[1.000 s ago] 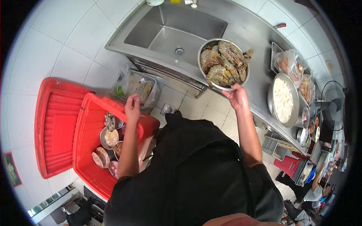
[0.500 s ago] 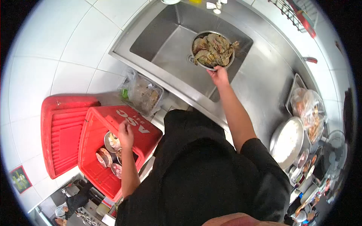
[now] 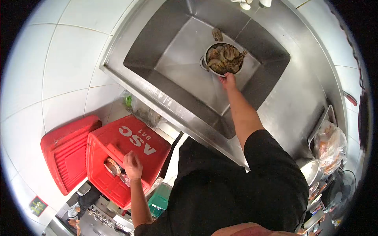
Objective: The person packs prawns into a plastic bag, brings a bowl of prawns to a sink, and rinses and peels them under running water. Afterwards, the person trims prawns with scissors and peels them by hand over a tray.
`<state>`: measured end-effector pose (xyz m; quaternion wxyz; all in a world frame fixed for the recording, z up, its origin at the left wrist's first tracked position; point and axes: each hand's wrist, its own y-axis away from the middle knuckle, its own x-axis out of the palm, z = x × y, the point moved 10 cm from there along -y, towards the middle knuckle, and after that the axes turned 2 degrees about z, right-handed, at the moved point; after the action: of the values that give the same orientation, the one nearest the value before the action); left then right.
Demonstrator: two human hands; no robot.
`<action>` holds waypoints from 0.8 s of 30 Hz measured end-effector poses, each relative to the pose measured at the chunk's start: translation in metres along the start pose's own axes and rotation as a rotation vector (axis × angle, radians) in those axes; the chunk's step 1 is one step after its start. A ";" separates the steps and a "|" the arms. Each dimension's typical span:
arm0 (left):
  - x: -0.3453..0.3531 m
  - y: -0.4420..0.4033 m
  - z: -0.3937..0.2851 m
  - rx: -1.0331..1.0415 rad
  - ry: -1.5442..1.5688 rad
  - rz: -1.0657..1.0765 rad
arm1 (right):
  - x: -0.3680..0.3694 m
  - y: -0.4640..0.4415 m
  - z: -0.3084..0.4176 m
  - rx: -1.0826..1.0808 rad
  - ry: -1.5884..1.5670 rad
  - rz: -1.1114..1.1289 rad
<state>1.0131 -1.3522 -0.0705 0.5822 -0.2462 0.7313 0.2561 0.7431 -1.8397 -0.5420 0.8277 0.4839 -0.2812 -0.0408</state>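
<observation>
My right hand point(image 3: 228, 81) grips the near rim of a round metal bowl point(image 3: 210, 70) low in the steel sink point(image 3: 189, 51). The bowl is heaped with large raw prawns point(image 3: 226, 58), some poking over its rim. One loose prawn point(image 3: 216, 34) lies just beyond it on the sink floor, and the round drain point(image 3: 202, 63) shows at its left. My left hand point(image 3: 133, 165), fingers curled, is over the edge of an open red cooler box point(image 3: 118, 129). What those fingers hold, if anything, is hidden.
A red lid point(image 3: 71, 157) leans beside the cooler, which holds bowls of food point(image 3: 112, 166). Bagged food point(image 3: 330, 147) and a large bowl point(image 3: 311, 171) stand on the right counter. White taps point(image 3: 245, 4) overhang the sink. Another person point(image 3: 76, 214) is at lower left.
The bowl of prawns has gone down deeper into the sink in my right hand. A prawn now lies outside it. My left hand stays by the cooler; the whole view has shifted.
</observation>
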 end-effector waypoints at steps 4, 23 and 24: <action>0.007 -0.003 0.008 -0.038 -0.025 0.031 | 0.003 -0.013 0.002 -0.017 -0.001 0.020; 0.010 -0.024 0.014 0.005 0.146 0.003 | 0.344 0.114 0.243 -0.377 -0.071 0.347; 0.015 -0.040 0.012 0.003 0.232 -0.004 | 0.347 0.098 0.250 -0.360 -0.081 0.268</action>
<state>1.0456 -1.3752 -0.0913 0.4943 -0.2747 0.7938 0.2237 0.8878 -2.1005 -0.2201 0.8867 0.2848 -0.3641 0.0006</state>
